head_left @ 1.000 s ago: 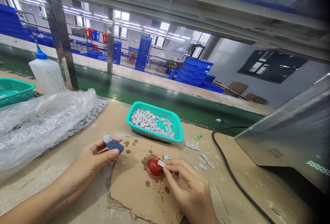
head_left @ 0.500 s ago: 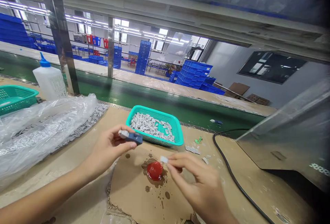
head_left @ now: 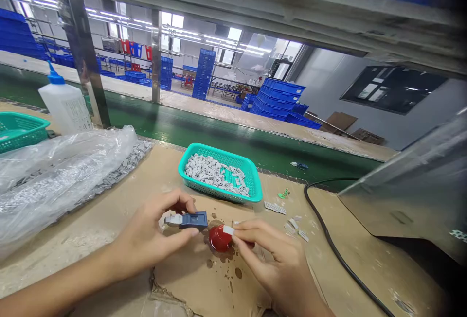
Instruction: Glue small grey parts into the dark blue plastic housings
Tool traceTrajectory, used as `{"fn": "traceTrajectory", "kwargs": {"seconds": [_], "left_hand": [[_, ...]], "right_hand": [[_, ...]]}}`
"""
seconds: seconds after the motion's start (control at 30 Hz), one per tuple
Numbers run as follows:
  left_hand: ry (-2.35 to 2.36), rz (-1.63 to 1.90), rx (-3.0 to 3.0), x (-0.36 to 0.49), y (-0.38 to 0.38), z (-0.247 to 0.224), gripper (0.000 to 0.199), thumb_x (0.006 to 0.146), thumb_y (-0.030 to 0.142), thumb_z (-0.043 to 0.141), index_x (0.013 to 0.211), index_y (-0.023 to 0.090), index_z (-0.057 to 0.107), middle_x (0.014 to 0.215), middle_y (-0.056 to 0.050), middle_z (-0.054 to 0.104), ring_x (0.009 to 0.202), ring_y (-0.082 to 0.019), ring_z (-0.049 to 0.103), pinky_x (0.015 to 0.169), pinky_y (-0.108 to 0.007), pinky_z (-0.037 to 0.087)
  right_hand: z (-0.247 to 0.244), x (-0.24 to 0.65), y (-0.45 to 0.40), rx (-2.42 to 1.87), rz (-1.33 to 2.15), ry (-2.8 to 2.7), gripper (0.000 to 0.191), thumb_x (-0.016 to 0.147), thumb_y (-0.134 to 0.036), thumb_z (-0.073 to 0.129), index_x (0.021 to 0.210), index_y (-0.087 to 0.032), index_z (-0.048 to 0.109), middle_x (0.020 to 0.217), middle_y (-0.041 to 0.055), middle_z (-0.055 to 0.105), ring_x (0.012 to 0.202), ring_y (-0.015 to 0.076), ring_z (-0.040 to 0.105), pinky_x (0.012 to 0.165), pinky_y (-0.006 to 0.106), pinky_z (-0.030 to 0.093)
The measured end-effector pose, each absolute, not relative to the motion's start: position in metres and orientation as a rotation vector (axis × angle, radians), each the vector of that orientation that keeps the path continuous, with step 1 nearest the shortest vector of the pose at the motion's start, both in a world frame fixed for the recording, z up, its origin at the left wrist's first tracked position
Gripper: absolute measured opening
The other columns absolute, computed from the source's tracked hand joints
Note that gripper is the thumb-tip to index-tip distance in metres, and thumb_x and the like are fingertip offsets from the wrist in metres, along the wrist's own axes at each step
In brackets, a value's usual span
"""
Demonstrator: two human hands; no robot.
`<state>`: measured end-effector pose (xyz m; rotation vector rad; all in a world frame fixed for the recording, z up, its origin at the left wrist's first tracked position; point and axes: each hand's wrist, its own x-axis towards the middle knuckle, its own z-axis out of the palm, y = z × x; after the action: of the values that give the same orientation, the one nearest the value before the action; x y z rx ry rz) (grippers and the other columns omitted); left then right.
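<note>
Pinching a small blue-grey plastic block [head_left: 194, 220] between thumb and fingertips, left hand [head_left: 153, 239] at about 9 o'clock from the red blob [head_left: 219, 238]; pale clip end [head_left: 174, 219] poking out leftwards. Looks feather-light, rigid, moulded, smooth-faced and probably a bit slick, so best gripped across the flat sides, as now, not by the pale tip. Right hand [head_left: 277, 263] at 3 o'clock of the blob, thumb and forefinger closed on a tiny white chip [head_left: 228, 230], touching or just over the blob's upper edge; cannot tell which. Chip seems stiff, thin and easy to drop or flick away; edge grip only, light pressure. Blob glossy, domed, wet-looking, likely sticky, sitting on a torn brown cardboard sheet [head_left: 197, 278] speckled with dark drips. Cardboard matte, fibrous, ragged at the near edge, lying on the tan desk [head_left: 365, 258].

At 12 o'clock, a teal mesh basket [head_left: 254, 181], perforated plastic, holding a heap of small grey-white pieces. At 2 o'clock, a few loose white chips [head_left: 294, 224] scattered on the desk, plus a black cable [head_left: 328, 244] curving by. At 10 o'clock, crinkled clear plastic bag [head_left: 54, 176] over more grey parts, soft and shiny. Beyond it, a translucent squeeze bottle [head_left: 65, 105] with blue nozzle, upright, and a second teal basket [head_left: 22, 130] at the far left edge.
</note>
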<state>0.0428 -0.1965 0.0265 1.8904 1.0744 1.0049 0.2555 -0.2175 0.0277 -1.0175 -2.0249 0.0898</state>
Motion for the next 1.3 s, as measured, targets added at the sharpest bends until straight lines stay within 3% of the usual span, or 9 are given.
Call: {"fn": "traceTrajectory", "kwargs": {"seconds": [0.3, 0.7, 1.0, 1.3], "left_hand": [[1.003, 0.856, 1.807, 0.051, -0.206, 0.021, 0.022, 0.071, 0.02, 0.056, 0.071, 0.021, 0.034, 0.077, 0.001, 0.055, 0.074, -0.015, 0.052, 0.068, -0.026, 0.038], [0.889, 0.882, 1.873, 0.051, -0.214, 0.014, 0.022, 0.074, 0.022, 0.054, 0.072, 0.022, 0.032, 0.078, 0.001, 0.055, 0.072, -0.013, 0.052, 0.066, -0.023, 0.039], [0.901, 0.867, 1.804, 0.052, -0.213, 0.011, 0.02, 0.074, 0.021, 0.054, 0.07, 0.021, 0.034, 0.075, 0.001, 0.054, 0.071, -0.014, 0.05, 0.064, -0.024, 0.038], [0.861, 0.884, 1.745, 0.055, -0.216, 0.01, 0.021, 0.072, 0.013, 0.055, 0.072, 0.021, 0.036, 0.074, 0.004, 0.052, 0.068, -0.01, 0.049, 0.063, -0.021, 0.038]], "right_hand": [[0.032, 0.246, -0.23, -1.017, 0.32, -1.789, 0.013, 0.072, -0.009, 0.058, 0.072, -0.021, 0.063, 0.072, 0.0032, 0.064, 0.07, 0.0169, 0.061, 0.062, 0.026, 0.053], [0.023, 0.237, -0.236, -0.955, 0.544, -1.83, 0.021, 0.07, -0.005, 0.058, 0.078, -0.022, 0.065, 0.078, 0.003, 0.064, 0.074, 0.0154, 0.06, 0.065, 0.025, 0.052], [0.02, 0.236, -0.238, -0.927, 0.43, -1.959, 0.02, 0.073, -0.004, 0.054, 0.081, -0.019, 0.064, 0.081, 0.0066, 0.063, 0.072, 0.0153, 0.06, 0.06, 0.024, 0.053], [0.015, 0.239, -0.239, -0.857, 0.384, -2.125, 0.032, 0.071, 0.001, 0.054, 0.096, -0.018, 0.057, 0.088, 0.0068, 0.057, 0.077, 0.014, 0.057, 0.066, 0.021, 0.051]]}}
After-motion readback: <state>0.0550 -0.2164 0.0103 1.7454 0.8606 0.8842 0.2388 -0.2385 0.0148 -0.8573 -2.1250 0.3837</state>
